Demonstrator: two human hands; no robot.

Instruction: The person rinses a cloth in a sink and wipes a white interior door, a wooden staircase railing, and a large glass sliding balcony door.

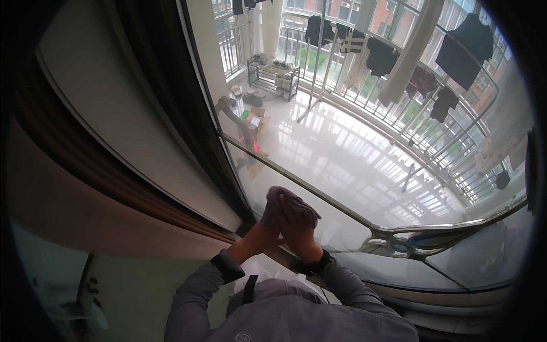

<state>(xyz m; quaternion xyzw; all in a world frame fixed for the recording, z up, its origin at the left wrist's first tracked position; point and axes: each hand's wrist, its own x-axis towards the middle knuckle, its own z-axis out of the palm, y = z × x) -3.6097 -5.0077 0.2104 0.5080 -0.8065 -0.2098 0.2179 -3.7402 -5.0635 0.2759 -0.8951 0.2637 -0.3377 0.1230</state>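
My left hand (259,234) and my right hand (298,228) are pressed together in front of me, both closed around a bunched grey-purple cloth (283,193). Folds of it cover parts of the fingers, so the exact grip is hidden. The hands are at a glass door panel (342,228); whether the cloth touches the glass is hard to tell. A metal trim strip (299,175) crosses the panel just beyond them and joins a looped ornament (399,244) at the right.
To the left are a dark door frame (201,107) and a brown curtain (128,188). Past the glass, a balcony holds a shoe rack (273,77), an open cardboard box (260,122), a drying-rack pole (316,64) and hanging clothes (382,55) along the railing.
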